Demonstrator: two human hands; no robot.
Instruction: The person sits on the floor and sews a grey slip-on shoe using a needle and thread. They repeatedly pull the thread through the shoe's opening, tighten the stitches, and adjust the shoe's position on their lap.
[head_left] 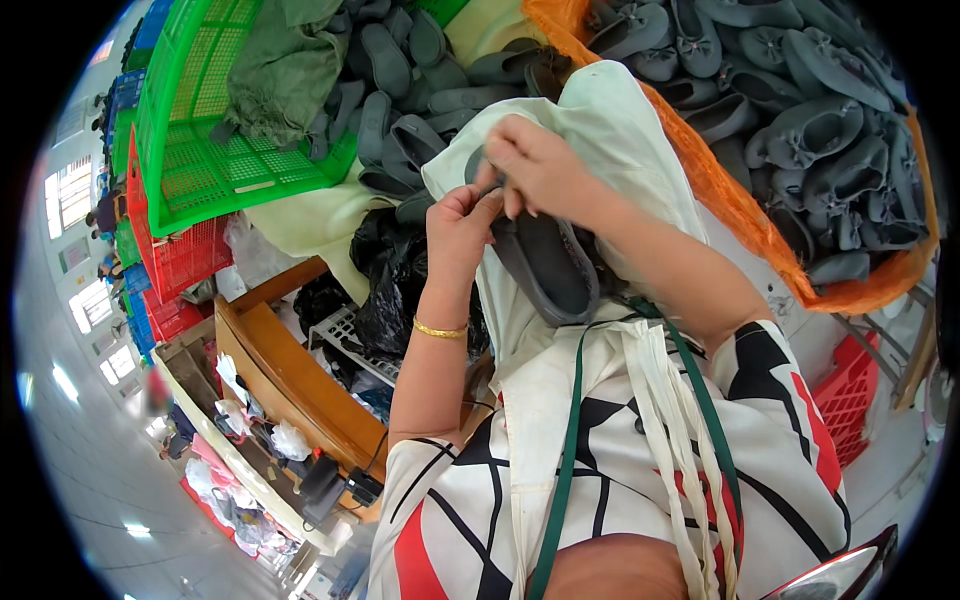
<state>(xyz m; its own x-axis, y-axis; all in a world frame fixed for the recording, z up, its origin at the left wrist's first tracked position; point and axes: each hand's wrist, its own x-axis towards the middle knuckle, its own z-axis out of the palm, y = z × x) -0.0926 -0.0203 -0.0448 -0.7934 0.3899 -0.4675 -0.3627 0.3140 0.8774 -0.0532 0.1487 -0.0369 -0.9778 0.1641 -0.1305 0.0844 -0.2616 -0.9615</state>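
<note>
A dark grey slip-on shoe (545, 268) lies on the white cloth (625, 125) over my lap, its opening facing up. At the shoe's far part, my left hand (462, 222) is closed in a pinch on it, thumb against fingertips. My right hand (535, 168) crosses above the shoe, close to the left fingertips. Its fingers are curled and slightly blurred, and what they hold is hidden. Part of another dark grey piece shows beneath the right hand.
A green crate (185, 205) holding many grey shoes and a cloth stands at far left. An orange sack (868, 292) full of grey bow-topped shoes (805, 135) is at right. Black plastic bags (395, 265) and a wooden drawer unit (300, 350) lie left of my left arm.
</note>
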